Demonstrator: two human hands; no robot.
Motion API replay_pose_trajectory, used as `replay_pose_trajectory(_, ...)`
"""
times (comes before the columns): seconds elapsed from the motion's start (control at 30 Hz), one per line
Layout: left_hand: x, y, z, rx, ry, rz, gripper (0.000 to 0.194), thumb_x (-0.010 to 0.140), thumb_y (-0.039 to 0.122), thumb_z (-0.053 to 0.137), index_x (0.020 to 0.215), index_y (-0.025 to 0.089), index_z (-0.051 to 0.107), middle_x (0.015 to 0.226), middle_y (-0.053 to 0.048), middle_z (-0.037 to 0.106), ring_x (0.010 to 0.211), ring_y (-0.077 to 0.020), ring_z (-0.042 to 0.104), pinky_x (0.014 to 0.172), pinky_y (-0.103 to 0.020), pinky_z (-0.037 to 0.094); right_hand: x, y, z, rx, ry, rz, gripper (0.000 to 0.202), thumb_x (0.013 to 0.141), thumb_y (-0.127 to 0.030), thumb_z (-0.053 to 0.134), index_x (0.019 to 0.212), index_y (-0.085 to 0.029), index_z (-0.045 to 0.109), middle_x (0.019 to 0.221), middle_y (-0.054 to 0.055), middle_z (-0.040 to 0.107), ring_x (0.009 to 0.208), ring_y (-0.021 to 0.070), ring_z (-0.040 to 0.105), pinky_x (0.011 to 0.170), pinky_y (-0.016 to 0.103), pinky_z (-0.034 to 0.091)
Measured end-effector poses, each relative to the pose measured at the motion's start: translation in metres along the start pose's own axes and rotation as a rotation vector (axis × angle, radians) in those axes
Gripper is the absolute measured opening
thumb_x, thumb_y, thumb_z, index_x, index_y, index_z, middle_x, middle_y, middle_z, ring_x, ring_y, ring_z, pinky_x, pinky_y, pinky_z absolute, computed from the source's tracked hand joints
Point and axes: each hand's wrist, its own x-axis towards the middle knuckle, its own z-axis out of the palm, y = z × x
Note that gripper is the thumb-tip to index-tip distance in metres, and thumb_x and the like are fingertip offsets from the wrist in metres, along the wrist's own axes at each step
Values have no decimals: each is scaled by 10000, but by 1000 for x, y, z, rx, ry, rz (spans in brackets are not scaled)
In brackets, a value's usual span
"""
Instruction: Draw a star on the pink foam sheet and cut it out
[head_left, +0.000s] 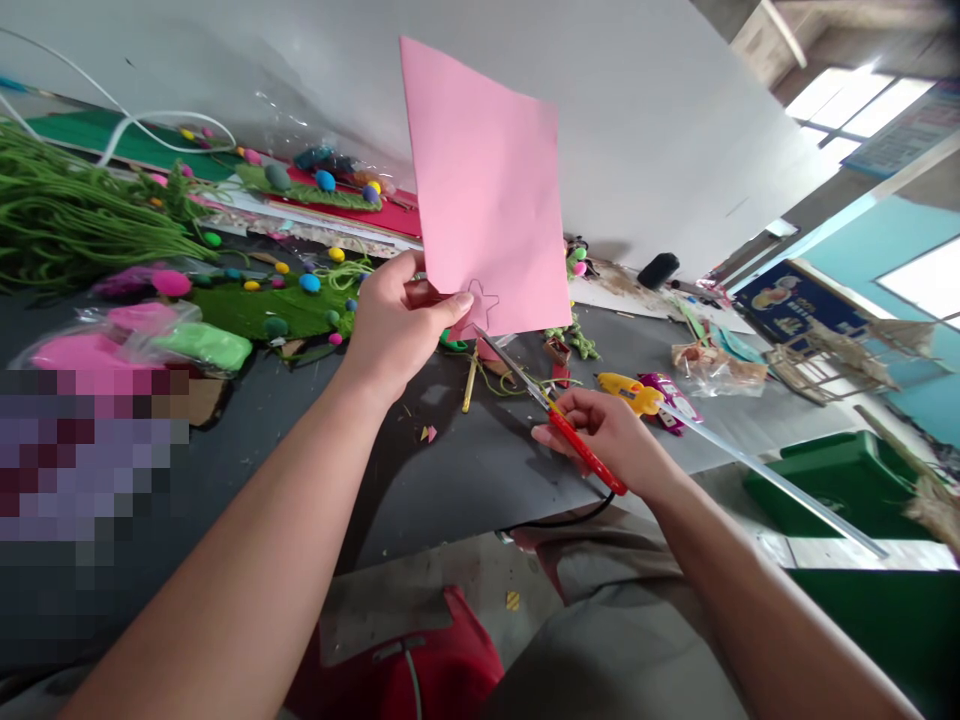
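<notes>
A pink paper sheet (487, 190) stands raised above the dark table, with a star outline drawn near its lower edge. My left hand (401, 325) pinches the sheet's lower left corner, thumb in front beside the star. Red-handled scissors (581, 445) are in my right hand (600, 435), lower right of the sheet. Their blades point up and left, with the tips at the sheet's bottom edge just below the star. Whether the tips touch the paper is too small to tell.
Green yarn (67, 210), colored pompoms and bagged pink and green clay (202, 345) lie at the left. A pencil (469, 385) and paper scraps (428, 433) lie below the sheet. A yellow glue gun (630, 393) with a long clear stick is at the right, near a green bin (840, 480).
</notes>
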Motion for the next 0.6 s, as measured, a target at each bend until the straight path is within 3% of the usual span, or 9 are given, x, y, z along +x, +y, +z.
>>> replay_pose_trajectory(0.2,2,-6,1,-9,10,19,319,713,82,861,1008,160,766,956,-76,802,896,-284,789,905,-488,677,1,3,-3,-18,10,-6,590,599,-528,992,730,-209,513,597,-87,379,515,77,354,484,233,268)
replay_pose_trajectory(0.6,5,-6,1,-48,33,51,308,697,65,849,984,154,780,943,-81,810,902,-264,787,826,-401,685,4,15,-7,-95,13,-58,560,650,-512,970,727,-208,507,613,-83,354,572,88,305,531,245,222)
